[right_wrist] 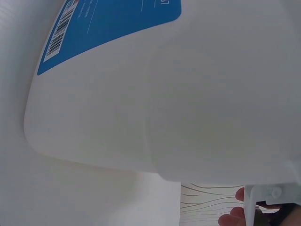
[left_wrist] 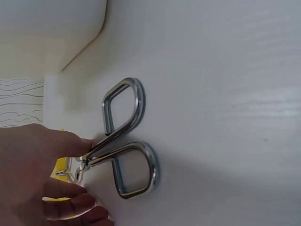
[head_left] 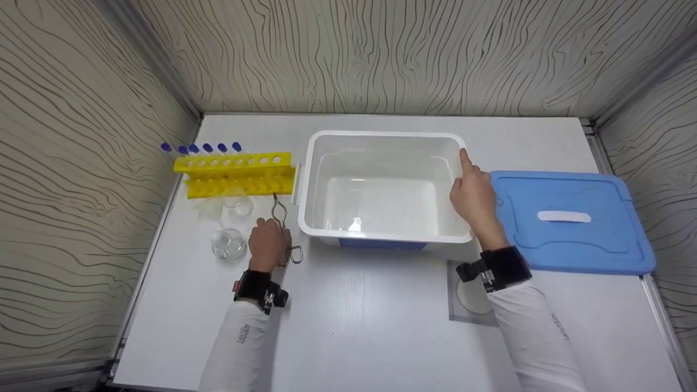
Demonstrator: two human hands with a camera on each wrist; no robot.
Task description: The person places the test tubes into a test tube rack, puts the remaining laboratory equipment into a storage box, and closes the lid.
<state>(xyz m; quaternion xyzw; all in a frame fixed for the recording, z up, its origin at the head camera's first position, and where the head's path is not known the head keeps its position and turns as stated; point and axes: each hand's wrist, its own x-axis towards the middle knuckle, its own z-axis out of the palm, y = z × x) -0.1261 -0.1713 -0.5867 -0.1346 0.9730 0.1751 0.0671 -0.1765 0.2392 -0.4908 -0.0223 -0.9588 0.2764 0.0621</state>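
Observation:
My left hand holds a pair of metal crucible tongs near the pivot, thumb on one side and fingers on the other. The looped handles point toward the front of the table in the head view. My right hand grips the right side of a white plastic bin, its index finger stretched along the rim. In the right wrist view, fingertips show behind the bin's side handle. The bin stands upright with its inside bare.
Left of the bin lies a yellow test tube rack with several blue-capped tubes. Clear glassware stands before it. A blue lid lies at right; a grey-edged square mat is partly under the right forearm.

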